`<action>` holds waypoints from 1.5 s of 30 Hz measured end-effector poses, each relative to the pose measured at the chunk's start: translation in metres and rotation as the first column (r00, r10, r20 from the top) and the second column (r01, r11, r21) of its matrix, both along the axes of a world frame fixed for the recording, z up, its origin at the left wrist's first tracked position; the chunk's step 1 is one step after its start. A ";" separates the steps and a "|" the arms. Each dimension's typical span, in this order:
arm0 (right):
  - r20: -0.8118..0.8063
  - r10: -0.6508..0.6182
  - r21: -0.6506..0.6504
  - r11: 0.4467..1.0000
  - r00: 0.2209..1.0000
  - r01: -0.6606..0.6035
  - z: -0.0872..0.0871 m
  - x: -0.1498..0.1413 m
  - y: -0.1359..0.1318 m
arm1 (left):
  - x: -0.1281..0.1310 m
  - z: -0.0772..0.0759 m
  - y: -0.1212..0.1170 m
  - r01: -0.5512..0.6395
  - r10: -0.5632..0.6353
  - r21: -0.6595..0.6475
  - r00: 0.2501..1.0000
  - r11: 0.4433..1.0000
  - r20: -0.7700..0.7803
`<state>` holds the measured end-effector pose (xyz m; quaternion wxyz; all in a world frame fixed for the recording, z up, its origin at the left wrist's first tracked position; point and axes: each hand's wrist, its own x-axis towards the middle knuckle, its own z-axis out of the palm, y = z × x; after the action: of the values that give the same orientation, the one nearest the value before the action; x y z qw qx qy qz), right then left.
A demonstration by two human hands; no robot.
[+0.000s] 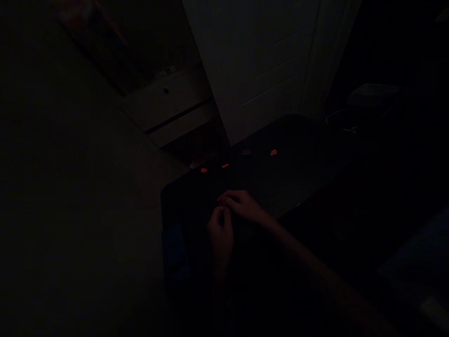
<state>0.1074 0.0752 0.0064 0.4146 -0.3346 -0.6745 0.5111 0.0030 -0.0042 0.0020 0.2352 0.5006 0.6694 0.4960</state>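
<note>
In very dim light, my left hand and my right hand meet fingertip to fingertip above a dark table. Both hands are closed, with the fingers curled and pinched together. Whatever may be between them is hidden or too dark to make out. Beyond my hands lie a small orange lump, a short orange bar and an orange ring-like piece. A small, flat purple piece rests between the bar and the ring-like piece.
A dark blue object lies by the table's left edge. Past the far edge stand a pale door-like panel and a light drawer unit. A thin white cable curves at the right. Deep shadow covers the rest.
</note>
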 end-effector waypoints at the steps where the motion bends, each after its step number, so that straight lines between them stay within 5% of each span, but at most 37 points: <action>1: -0.004 0.001 0.002 1.000 1.000 -0.001 0.000 0.000 0.000 | 0.000 0.000 0.000 -0.003 0.003 0.000 1.000 1.000 -0.003; 45: 0.010 0.000 -0.002 1.000 1.000 0.000 0.001 0.001 0.000 | 0.000 0.002 0.000 -0.015 0.015 -0.005 1.000 1.000 -0.006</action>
<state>0.1082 0.0747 0.0079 0.4108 -0.3374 -0.6760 0.5103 0.0032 -0.0038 0.0036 0.2306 0.4965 0.6751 0.4945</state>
